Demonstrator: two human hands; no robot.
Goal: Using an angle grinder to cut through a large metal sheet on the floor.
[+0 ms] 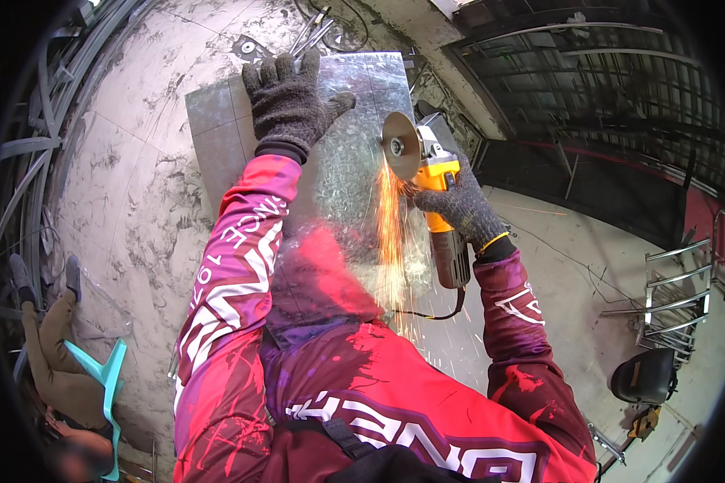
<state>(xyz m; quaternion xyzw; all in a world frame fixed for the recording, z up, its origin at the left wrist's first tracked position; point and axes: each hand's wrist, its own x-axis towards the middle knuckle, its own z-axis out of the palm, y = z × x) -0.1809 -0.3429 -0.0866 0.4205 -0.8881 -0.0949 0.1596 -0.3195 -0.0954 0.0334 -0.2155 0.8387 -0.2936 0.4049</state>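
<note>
A shiny metal sheet point(354, 173) marked with thin dark lines lies in front of me. My left hand point(286, 109), in a dark grey knit glove, rests flat on its far part with the fingers spread. Wrapped round a yellow and black angle grinder point(449, 249) is my gloved right hand point(463, 209), beside the sheet's right edge. The grinder's cutting disc point(401, 146) stands at that edge, and orange sparks point(391, 233) stream from it back toward my body. A black cord trails from the grinder's near end.
At lower left a person point(60, 366) sits by a turquoise plastic chair point(109, 370). Curved metal strips point(28, 189) line the left side. On the right lie a chrome tube frame point(677, 298) and a black welding helmet point(643, 377). Bar stock point(310, 32) lies beyond the sheet.
</note>
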